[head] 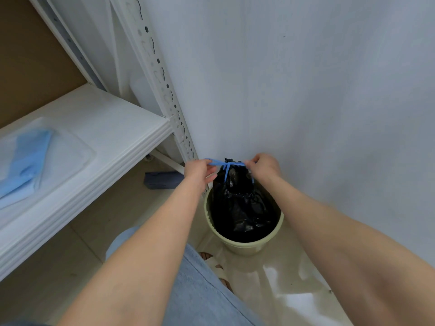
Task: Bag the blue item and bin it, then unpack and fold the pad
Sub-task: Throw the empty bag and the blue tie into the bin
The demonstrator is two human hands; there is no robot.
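Observation:
A black rubbish bag point(240, 201) stands gathered at its top inside a pale green bin point(244, 247) on the floor by the wall. A blue drawstring point(227, 164) crosses the bag's neck, pulled taut sideways. My left hand point(200, 171) pinches the drawstring's left end. My right hand point(264, 167) pinches its right end. Both hands hover just above the bin's far rim. On the white shelf point(113, 137) at the left lies a folded blue pad point(26, 161) inside a clear plastic wrapper point(68, 149). What the bag holds is hidden.
A white metal shelf upright point(169, 95) rises beside the bin, close to my left hand. A grey-blue cloth or brush point(162, 180) lies on the floor under the shelf. The white wall point(306, 90) stands directly behind the bin. My sandalled foot point(219, 267) is near the bin's base.

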